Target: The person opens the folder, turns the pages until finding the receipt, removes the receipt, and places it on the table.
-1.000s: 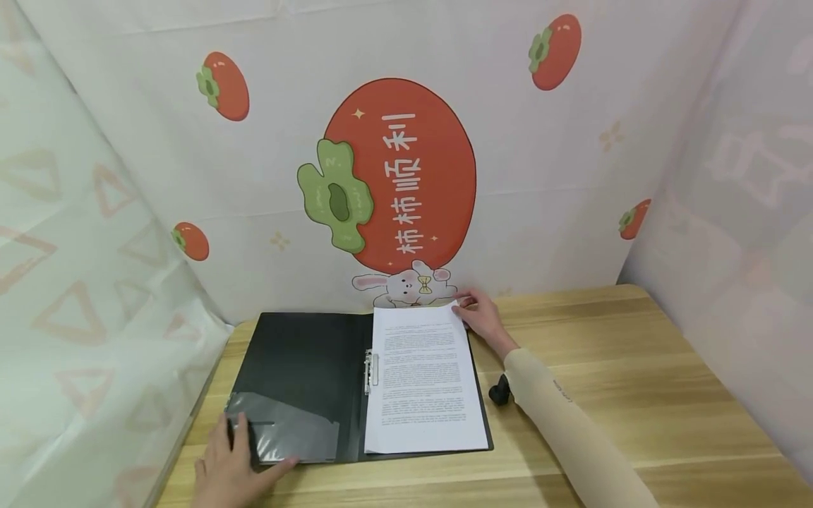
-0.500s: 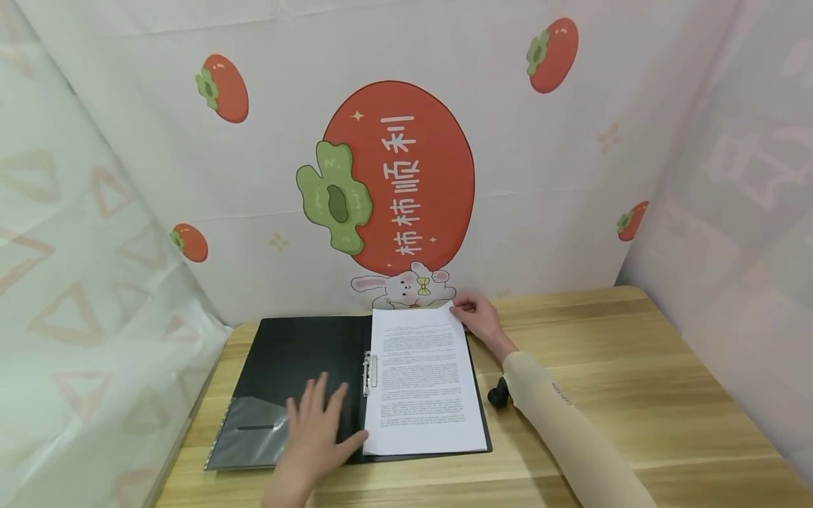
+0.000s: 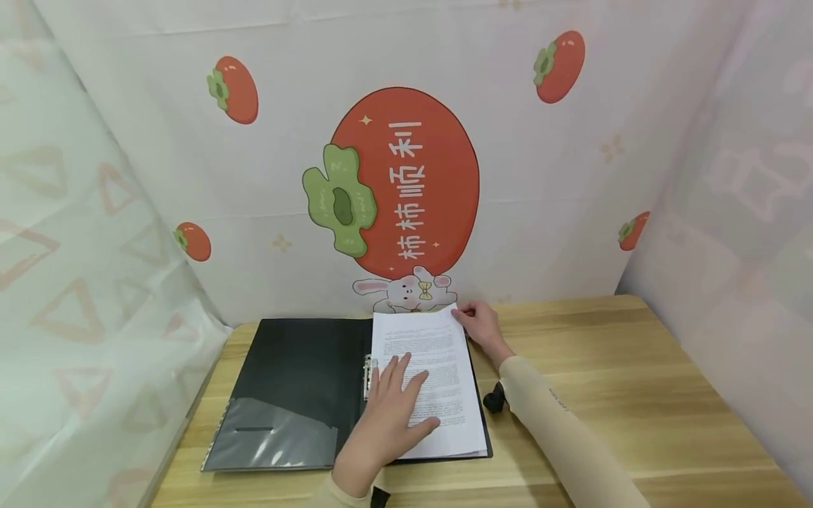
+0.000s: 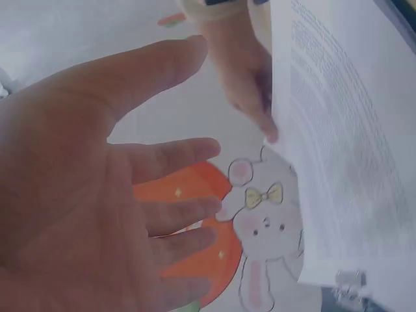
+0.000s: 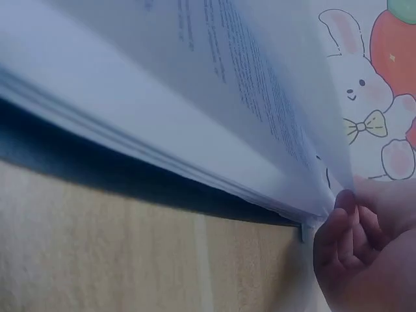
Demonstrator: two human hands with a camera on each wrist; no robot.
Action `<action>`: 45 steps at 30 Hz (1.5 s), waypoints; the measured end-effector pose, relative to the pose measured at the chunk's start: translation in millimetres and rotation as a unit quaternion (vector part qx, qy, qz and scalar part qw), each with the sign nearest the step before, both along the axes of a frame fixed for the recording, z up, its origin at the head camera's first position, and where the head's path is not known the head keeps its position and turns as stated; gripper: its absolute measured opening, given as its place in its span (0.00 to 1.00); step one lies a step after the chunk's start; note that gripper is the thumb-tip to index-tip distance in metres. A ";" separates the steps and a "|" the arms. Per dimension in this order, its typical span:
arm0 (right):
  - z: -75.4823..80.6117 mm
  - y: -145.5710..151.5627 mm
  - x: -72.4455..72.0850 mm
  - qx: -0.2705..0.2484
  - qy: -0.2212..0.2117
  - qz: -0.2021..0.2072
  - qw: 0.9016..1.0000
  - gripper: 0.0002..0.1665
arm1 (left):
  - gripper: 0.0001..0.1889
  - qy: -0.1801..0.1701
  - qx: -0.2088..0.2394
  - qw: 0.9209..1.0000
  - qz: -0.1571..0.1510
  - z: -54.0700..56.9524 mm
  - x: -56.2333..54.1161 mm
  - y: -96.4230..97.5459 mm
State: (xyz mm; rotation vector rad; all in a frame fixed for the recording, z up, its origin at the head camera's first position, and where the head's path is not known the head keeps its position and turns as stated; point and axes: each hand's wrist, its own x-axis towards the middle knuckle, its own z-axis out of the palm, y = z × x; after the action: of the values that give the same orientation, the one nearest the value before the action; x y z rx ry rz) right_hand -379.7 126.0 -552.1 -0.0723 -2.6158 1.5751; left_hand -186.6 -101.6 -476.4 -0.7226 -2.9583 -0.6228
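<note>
A black ring binder [image 3: 298, 360] lies spread flat on the table, with a stack of printed sheets [image 3: 444, 430] on its right half. At the far right corner of the stack, my right hand [image 3: 484, 330] pinches the top sheet between thumb and fingers. That corner is raised off the stack in the right wrist view, where the fingertips [image 5: 344, 203] show. My left hand [image 3: 389, 418] is over the sheets with its fingers spread, holding nothing. Whether its palm touches the paper I cannot tell. Beside the sheets sits the binder's metal clip [image 3: 367, 374], partly hidden by the left fingers.
A clear plastic pocket [image 3: 279, 437] covers the lower part of the binder's left cover. The wooden table [image 3: 610, 381] extends to the right. A printed cloth [image 3: 540, 176] with persimmons and a rabbit hangs right behind the binder.
My left hand has moved right, from the binder's left cover near the pocket to over the printed sheets. My right hand has stayed at the corner of the top sheet.
</note>
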 end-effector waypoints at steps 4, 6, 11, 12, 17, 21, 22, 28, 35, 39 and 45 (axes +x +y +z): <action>0.5 -2.0 0.9 -0.058 -0.030 -0.007 0.998 0.16 | 0.33 0.009 -0.008 1.000 -0.003 -10.4 -3.8 14.8; 5.6 -3.7 1.6 -0.094 -0.040 -0.004 0.995 0.16 | 0.32 0.012 -0.002 1.000 0.007 -14.7 -5.6 21.7; 28.9 -14.5 3.1 -0.179 -0.054 0.027 0.982 0.17 | 0.37 0.030 0.044 0.997 0.064 -20.6 -7.3 38.8; 34.0 -17.8 3.4 -0.192 -0.057 0.035 0.979 0.16 | 0.39 0.030 0.054 0.995 0.078 -20.7 -6.3 41.9; 57.4 -34.4 4.2 -0.216 -0.066 0.067 0.972 0.16 | 0.43 0.030 0.095 0.988 0.116 -15.2 4.3 52.1; 71.9 -42.3 1.1 -0.235 -0.051 0.081 0.967 0.17 | 0.34 0.074 0.063 0.994 0.044 -2.6 11.1 45.1; 75.3 -43.7 0.6 -0.237 -0.049 0.085 0.967 0.17 | 0.31 0.083 0.048 0.995 0.019 1.1 12.3 41.4; 94.4 -51.5 0.5 -0.221 -0.051 0.116 0.967 0.17 | 0.22 0.083 -0.007 0.996 -0.042 20.1 21.2 24.0; 106.2 -56.9 1.0 -0.205 -0.043 0.131 0.969 0.16 | 0.19 0.115 -0.049 0.991 -0.040 32.4 26.7 20.5; 106.3 -56.6 1.7 -0.192 -0.044 0.121 0.973 0.15 | 0.16 0.117 -0.041 0.992 -0.038 33.7 27.4 20.8; 105.6 -55.0 1.2 -0.179 -0.024 0.124 0.976 0.14 | 0.12 0.139 -0.011 0.990 -0.027 31.3 28.8 21.6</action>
State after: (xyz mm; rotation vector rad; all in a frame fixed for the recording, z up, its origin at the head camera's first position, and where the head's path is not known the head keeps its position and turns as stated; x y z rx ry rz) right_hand -378.5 70.9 -446.5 0.2024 -2.4174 2.1393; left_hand -157.9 -79.9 -445.2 -0.8197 -2.7009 -0.4507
